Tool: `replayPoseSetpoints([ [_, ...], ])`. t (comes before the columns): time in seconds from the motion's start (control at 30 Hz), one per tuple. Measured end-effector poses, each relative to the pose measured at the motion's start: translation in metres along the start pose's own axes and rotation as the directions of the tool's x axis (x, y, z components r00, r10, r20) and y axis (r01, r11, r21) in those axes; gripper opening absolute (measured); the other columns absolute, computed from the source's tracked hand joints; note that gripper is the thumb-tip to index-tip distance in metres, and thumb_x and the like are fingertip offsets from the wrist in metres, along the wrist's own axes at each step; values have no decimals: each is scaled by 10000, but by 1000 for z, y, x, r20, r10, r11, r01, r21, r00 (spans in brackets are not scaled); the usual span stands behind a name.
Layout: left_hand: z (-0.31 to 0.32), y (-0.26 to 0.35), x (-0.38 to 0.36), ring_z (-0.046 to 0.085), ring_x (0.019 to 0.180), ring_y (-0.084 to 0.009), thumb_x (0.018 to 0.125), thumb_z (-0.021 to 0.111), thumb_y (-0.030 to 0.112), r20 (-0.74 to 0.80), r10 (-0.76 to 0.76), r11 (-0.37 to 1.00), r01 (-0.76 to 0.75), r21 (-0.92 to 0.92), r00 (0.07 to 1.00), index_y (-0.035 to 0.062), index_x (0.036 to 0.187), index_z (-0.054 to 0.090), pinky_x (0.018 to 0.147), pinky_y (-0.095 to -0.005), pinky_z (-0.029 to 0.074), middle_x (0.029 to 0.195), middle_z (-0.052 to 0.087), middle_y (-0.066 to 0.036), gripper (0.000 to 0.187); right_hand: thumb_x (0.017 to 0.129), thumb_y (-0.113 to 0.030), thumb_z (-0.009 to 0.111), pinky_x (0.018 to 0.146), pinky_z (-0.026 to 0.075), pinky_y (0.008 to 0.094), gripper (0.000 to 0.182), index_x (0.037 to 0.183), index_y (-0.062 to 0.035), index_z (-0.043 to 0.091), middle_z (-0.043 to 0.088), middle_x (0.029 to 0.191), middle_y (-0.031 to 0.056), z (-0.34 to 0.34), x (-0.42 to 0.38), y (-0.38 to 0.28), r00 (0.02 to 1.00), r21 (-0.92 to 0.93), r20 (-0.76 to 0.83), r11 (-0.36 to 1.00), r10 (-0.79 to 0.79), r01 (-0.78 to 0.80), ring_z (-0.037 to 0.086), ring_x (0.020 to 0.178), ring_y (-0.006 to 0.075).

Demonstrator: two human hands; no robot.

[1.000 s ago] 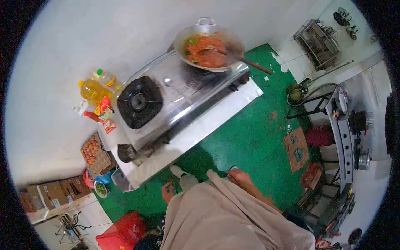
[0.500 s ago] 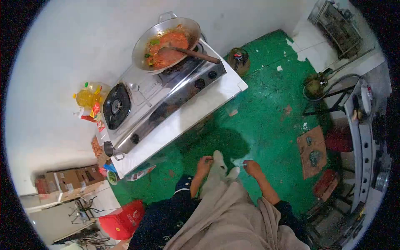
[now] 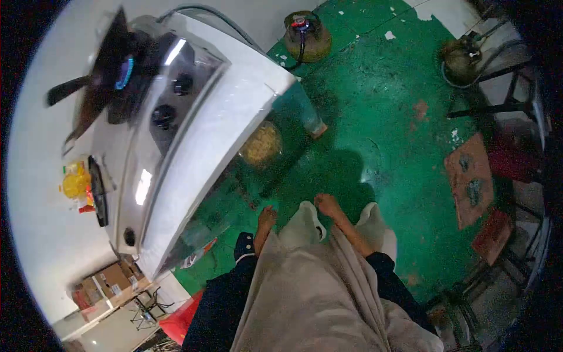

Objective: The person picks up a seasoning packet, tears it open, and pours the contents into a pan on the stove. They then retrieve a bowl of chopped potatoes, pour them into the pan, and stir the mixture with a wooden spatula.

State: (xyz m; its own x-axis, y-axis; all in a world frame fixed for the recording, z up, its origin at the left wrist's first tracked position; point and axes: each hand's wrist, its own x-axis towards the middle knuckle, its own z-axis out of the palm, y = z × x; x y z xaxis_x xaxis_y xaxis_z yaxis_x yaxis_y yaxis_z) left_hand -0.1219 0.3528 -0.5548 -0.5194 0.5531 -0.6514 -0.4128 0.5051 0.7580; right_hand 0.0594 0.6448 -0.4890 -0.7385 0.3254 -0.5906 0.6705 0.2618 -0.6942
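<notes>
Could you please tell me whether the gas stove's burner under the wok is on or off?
It is on: a blue flame glows beneath the wok.

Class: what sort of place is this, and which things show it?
Probably a kitchen: there is a shiny silver metal stove with round black knobs and a blue flame, and a rounded brownish gas cylinder on the green floor.

Stove [image 3: 155, 141] blocks L; room R over flr [image 3: 404, 158].
</notes>
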Motion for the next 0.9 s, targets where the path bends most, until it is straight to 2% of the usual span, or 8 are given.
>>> replayPoseSetpoints([
  [0.03, -4, -16, 19, 570, 973, -230, 817, 569, 66, 28, 1, 994, 2, -105, 1000, 12, 1163, 530, 849, -398, 454, 1015, 609, -126, 353, 793, -178, 603, 725, 491, 383, 228, 997, -95, 663, 643, 1010, 120, 18, 26, 23, 999, -42, 41, 999, 17, -15, 624, 855, 277],
  [0.1, 5, -13, 60, 562, 976, -228, 827, 565, 78, 99, -37, 942, 67, -330, 994, 21, 1202, 503, 866, -393, 440, 1045, 597, -127, 384, 795, -181, 607, 700, 490, 367, 258, 1035, -93, 644, 644, 974, 125, 88, 92, 117, 973, 606, -146, 760, -181, 233, 620, 807, 240],
  [0.17, 18, -5, 100, 530, 1023, -237, 838, 564, 122, 75, -37, 972, 54, -229, 996, 32, 1243, 466, 895, -393, 416, 1105, 563, -133, 427, 795, -178, 614, 683, 489, 357, 300, 1082, -92, 618, 643, 961, 124, 110, 142, 152, 958, 612, -226, 739, -179, 282, 615, 780, 213],
  [0.23, 32, 17, 124, 477, 1095, -253, 847, 556, 168, -53, 119, 964, -102, 246, 991, 45, 1283, 420, 928, -398, 388, 1176, 514, -140, 473, 788, -169, 615, 681, 488, 358, 307, 1084, -86, 609, 638, 960, 124, 76, 163, 129, 994, 202, -89, 976, -64, 81, 612, 779, 213],
  [0.37, 43, 107, 117, 371, 1238, -285, 865, 542, 262, -190, 394, 511, -42, 859, 899, 72, 1362, 330, 994, -409, 331, 1320, 415, -155, 573, 773, -151, 618, 675, 488, 358, 324, 1087, -75, 590, 628, 959, 123, 84, 250, 101, 987, 267, -35, 950, -160, 163, 607, 777, 213],
  [0.63, 65, 168, 114, 249, 1340, -323, 849, 586, 285, -167, 578, 348, -56, 936, 799, 92, 1405, 275, 1064, -420, 268, 1443, 276, -158, 666, 745, -116, 622, 664, 487, 359, 361, 1094, -51, 553, 608, 956, 122, 101, 332, 26, 980, 591, -57, 785, -190, 187, 596, 772, 213],
  [0.77, 70, 167, 124, 235, 1346, -321, 836, 592, 173, -265, 614, 528, -137, 838, 743, 74, 1398, 286, 1069, -397, 271, 1451, 269, -145, 647, 731, -98, 625, 659, 487, 360, 382, 1097, -40, 535, 598, 954, 121, 76, 320, 37, 992, 642, -109, 757, -70, 124, 591, 770, 213],
  [0.9, 78, 184, 131, 228, 1346, -328, 822, 593, 152, -107, 663, 427, -257, 867, 741, 65, 1399, 276, 1079, -382, 253, 1453, 255, -162, 664, 717, -80, 627, 654, 487, 361, 403, 1101, -28, 516, 588, 953, 121, 26, 248, 76, 983, 705, -126, 709, 133, -5, 586, 768, 213],
])
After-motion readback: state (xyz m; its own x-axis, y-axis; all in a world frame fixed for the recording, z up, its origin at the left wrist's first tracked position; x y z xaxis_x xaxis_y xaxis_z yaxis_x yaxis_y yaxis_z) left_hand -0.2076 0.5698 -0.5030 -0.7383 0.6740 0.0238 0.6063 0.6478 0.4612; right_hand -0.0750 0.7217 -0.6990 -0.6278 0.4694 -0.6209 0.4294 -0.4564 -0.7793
